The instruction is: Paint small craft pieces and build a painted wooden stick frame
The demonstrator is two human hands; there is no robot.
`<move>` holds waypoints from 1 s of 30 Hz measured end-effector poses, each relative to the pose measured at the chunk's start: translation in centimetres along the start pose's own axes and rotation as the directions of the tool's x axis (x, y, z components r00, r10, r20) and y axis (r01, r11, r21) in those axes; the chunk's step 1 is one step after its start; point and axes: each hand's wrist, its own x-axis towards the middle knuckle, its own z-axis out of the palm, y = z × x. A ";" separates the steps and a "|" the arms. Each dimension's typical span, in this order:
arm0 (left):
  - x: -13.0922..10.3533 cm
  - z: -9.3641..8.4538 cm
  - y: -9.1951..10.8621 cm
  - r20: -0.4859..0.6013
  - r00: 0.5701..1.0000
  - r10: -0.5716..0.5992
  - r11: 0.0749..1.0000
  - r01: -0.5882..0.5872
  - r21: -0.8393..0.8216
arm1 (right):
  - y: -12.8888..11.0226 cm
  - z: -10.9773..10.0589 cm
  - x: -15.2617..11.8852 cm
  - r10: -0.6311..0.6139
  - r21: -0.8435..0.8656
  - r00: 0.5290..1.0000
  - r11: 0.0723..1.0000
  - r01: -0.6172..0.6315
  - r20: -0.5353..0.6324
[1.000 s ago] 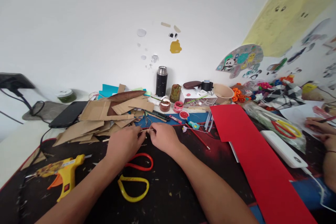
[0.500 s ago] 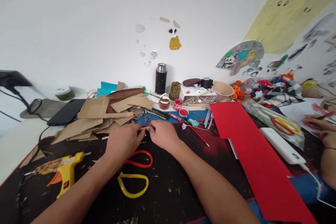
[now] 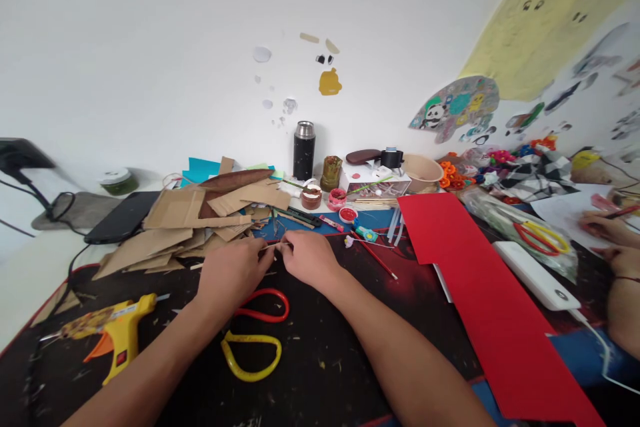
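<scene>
Both hands meet over the dark mat, fingers pinched on a thin pale strip [image 3: 273,246]. My left hand [image 3: 235,271] grips its left part, and my right hand [image 3: 307,258] holds it at the right, the fingertips nearly touching. Most of the strip is hidden by the fingers. Scissors with one red and one yellow handle [image 3: 253,358] lie just below my left hand, blades partly under the wrist. Brown cardboard pieces [image 3: 173,207] are heaped behind my left hand. A yellow glue gun [image 3: 123,333] rests left of my left forearm.
A black flask [image 3: 304,152], small paint jars [image 3: 311,196] and a white box [image 3: 375,180] stand along the wall. Red card [image 3: 480,300] covers the right side, beside a white power strip [image 3: 537,275]. At the far right another person's hands [image 3: 613,240] hold a pen over paper.
The view has shifted slightly, so things appear a little further left. My hands keep nearly the same pose on the thin strip.
</scene>
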 end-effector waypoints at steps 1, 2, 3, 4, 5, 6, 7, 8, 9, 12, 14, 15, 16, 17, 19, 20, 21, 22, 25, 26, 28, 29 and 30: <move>0.0 0.0 0.0 0.005 1.000 -0.002 1.000 0.002 0.001 | 0.0 -0.1 0.0 0.001 0.001 1.000 1.000 -0.001 0.003; 0.0 -0.1 0.0 0.008 1.000 -0.002 1.000 0.002 0.002 | -0.1 -0.1 0.0 0.003 0.003 1.000 1.000 -0.003 0.008; 0.0 -0.1 0.0 0.014 1.000 -0.002 1.000 0.002 0.005 | -0.1 -0.2 0.0 0.005 0.003 1.000 1.000 -0.005 0.012; 0.0 -0.1 0.0 0.017 1.000 -0.002 1.000 0.002 0.007 | -0.1 -0.3 0.0 0.007 0.002 1.000 1.000 -0.007 0.016; 0.0 -0.1 0.1 0.019 1.000 -0.002 1.000 0.002 0.009 | -0.1 -0.3 0.0 0.007 0.001 1.000 1.000 -0.007 0.020; 0.0 0.0 0.1 0.020 1.000 -0.002 1.000 0.001 0.010 | -0.1 -0.3 0.0 0.007 0.000 1.000 1.000 -0.007 0.023; 0.0 0.0 0.1 0.018 1.000 -0.002 1.000 0.001 0.012 | -0.1 -0.3 0.0 0.005 -0.003 1.000 1.000 -0.005 0.023; 0.0 0.0 0.1 0.016 1.000 -0.002 1.000 0.002 0.013 | -0.1 -0.3 0.0 0.005 -0.005 1.000 1.000 -0.005 0.024; -0.1 0.0 0.1 0.014 1.000 -0.003 1.000 0.003 0.014 | -0.1 -0.3 0.0 0.005 -0.007 1.000 1.000 -0.005 0.023; -0.1 -0.2 0.1 0.019 1.000 -0.007 1.000 0.007 0.015 | 0.0 -0.2 0.0 0.006 -0.007 1.000 1.000 -0.006 0.020; -0.1 -0.3 0.2 0.031 0.999 -0.012 1.000 0.011 0.013 | 0.0 -0.2 0.0 0.004 -0.003 1.000 1.000 -0.004 0.021; -0.1 -0.4 0.2 0.035 0.999 -0.014 1.000 0.014 0.012 | 0.0 -0.1 0.0 0.004 -0.002 1.000 1.000 -0.004 0.020; -0.1 -0.4 0.2 0.038 0.999 -0.016 1.000 0.015 0.012 | 0.0 -0.1 0.0 0.005 -0.002 1.000 1.000 -0.004 0.021; -0.1 -0.4 0.2 0.039 0.999 -0.018 1.000 0.018 0.013 | 0.0 -0.1 0.0 0.006 -0.002 1.000 1.000 -0.006 0.021; -0.1 -0.3 0.2 0.038 0.999 -0.017 1.000 0.017 0.017 | 0.0 -0.2 0.0 0.009 -0.001 1.000 1.000 -0.009 0.025; -0.1 -0.3 0.1 0.037 0.999 -0.015 1.000 0.014 0.018 | 0.0 -0.2 0.0 0.010 0.000 1.000 1.000 -0.010 0.027; -0.1 -0.2 0.1 0.037 0.999 -0.014 1.000 0.013 0.019 | 0.0 -0.2 0.0 0.011 0.001 1.000 1.000 -0.011 0.030; -0.1 -0.2 0.1 0.037 0.999 -0.014 1.000 0.013 0.019 | 0.0 -0.2 0.0 0.011 0.002 0.999 1.000 -0.011 0.032; -0.1 -0.2 0.1 0.046 0.999 -0.018 1.000 0.017 0.017 | -0.1 -0.2 0.0 0.009 -0.003 0.999 1.000 -0.009 0.035; -0.1 -0.2 0.2 0.050 0.999 -0.020 1.000 0.019 0.017 | -0.1 -0.2 0.0 0.007 -0.004 0.999 1.000 -0.007 0.035; 0.0 -0.3 0.2 0.054 0.998 -0.021 1.000 0.020 0.019 | -0.1 -0.2 0.0 0.002 -0.007 0.999 1.000 -0.002 0.036; 0.0 -0.3 0.2 0.054 0.998 -0.022 1.000 0.021 0.020 | -0.1 -0.2 0.1 0.000 -0.008 0.999 1.000 0.001 0.036; -0.1 -0.3 0.2 0.052 0.998 -0.022 1.000 0.021 0.021 | -0.1 -0.2 0.1 -0.002 -0.008 0.999 1.000 0.002 0.037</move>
